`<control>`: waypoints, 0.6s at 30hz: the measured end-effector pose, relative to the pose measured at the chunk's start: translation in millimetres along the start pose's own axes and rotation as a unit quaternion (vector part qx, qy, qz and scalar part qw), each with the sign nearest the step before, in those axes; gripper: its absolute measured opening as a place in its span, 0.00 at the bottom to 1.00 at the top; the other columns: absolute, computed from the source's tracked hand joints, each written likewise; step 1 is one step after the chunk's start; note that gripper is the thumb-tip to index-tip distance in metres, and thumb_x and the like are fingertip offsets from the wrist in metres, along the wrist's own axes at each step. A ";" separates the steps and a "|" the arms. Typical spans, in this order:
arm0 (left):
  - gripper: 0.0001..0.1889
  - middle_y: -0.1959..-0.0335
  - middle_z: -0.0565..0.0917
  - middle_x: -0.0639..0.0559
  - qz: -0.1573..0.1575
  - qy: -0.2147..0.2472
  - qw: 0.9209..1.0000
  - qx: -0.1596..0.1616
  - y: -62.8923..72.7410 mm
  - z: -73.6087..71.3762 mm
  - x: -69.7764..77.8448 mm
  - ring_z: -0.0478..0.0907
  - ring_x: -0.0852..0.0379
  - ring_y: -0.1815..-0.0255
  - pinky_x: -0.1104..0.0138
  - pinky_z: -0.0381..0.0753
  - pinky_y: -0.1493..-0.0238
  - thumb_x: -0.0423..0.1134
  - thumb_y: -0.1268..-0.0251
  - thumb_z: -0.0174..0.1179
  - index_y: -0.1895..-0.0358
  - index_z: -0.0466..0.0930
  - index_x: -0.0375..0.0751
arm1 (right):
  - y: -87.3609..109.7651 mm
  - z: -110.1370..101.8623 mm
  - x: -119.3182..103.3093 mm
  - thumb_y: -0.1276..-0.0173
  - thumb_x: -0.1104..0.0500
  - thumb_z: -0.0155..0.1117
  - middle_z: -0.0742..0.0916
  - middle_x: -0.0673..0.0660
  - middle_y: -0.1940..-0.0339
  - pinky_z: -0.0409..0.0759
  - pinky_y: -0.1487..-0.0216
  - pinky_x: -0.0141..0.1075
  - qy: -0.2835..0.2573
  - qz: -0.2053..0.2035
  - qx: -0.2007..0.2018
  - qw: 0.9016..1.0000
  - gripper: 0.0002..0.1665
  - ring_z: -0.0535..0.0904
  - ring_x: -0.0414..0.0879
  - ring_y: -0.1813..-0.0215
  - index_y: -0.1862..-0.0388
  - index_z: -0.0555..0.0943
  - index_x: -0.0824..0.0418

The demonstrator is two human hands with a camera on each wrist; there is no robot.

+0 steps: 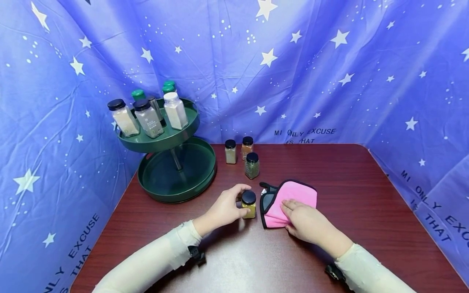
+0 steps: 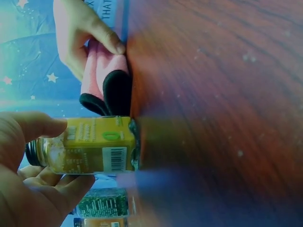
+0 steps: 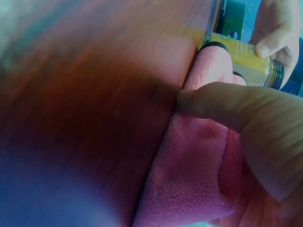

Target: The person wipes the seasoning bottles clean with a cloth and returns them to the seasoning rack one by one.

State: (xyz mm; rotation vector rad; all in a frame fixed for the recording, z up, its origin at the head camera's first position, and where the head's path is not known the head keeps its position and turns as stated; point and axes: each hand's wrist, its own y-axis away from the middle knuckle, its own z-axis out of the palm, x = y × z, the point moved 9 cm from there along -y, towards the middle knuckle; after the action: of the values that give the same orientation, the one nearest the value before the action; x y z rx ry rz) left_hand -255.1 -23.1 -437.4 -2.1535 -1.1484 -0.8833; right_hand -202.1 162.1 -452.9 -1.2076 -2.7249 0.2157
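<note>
My left hand holds a small spice jar with a black lid and yellow contents, thumb on one side and fingers on the other. In the left wrist view, the jar shows a barcode label and its base at the tabletop. To the right of it, my right hand grips a folded pink cloth with black edging and a grey inner side. Its thumb presses the near side of the cloth in the right wrist view, with the other fingers largely hidden behind.
Three black-lidded spice jars, one with green flakes, stand behind the hands. At left is a two-tier green rack; its upper tier carries several jars, including a white-lidded one. A starry blue curtain surrounds the dark red table.
</note>
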 end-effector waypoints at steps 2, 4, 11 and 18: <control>0.35 0.46 0.84 0.49 -0.002 0.001 1.000 -0.004 0.5 -0.8 -0.7 0.84 0.53 0.45 0.61 0.82 0.42 0.30 0.46 0.74 0.32 0.71 0.42 | -0.3 1.1 -0.9 0.46 0.57 0.77 0.85 0.71 0.41 0.78 0.35 0.51 0.001 -0.003 -0.006 1.000 0.36 0.83 0.64 0.39 0.41 0.80 0.75; 0.35 0.46 0.84 0.48 -0.003 0.004 1.000 -0.010 0.8 -1.0 -1.4 0.84 0.53 0.44 0.60 0.82 0.41 0.30 0.46 0.73 0.32 0.71 0.42 | -0.9 1.5 -1.3 0.46 0.58 0.76 0.85 0.71 0.41 0.78 0.35 0.51 0.000 -0.003 -0.010 1.000 0.36 0.82 0.64 0.39 0.41 0.80 0.76; 0.34 0.43 0.84 0.49 -0.004 0.004 0.999 -0.031 -0.8 -1.3 -5.2 0.83 0.53 0.41 0.59 0.80 0.38 0.36 0.44 0.76 0.33 0.72 0.43 | -3.1 3.4 0.0 0.45 0.59 0.75 0.86 0.69 0.42 0.79 0.36 0.50 0.007 0.013 -0.021 1.000 0.33 0.83 0.62 0.40 0.42 0.82 0.74; 0.30 0.48 0.86 0.54 -0.018 0.010 0.999 -0.042 -5.4 -3.3 -9.8 0.84 0.58 0.46 0.61 0.81 0.41 0.41 0.45 0.78 0.38 0.77 0.45 | -6.8 0.5 6.0 0.42 0.60 0.71 0.88 0.67 0.46 0.81 0.40 0.48 0.004 0.032 -0.019 0.999 0.27 0.85 0.58 0.42 0.44 0.84 0.71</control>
State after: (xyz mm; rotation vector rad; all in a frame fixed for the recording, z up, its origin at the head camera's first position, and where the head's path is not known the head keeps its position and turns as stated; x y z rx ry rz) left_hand -264.9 -27.7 -441.9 -2.1922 -1.1627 -0.9832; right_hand -211.2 162.0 -451.6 -1.3038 -2.6980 0.1678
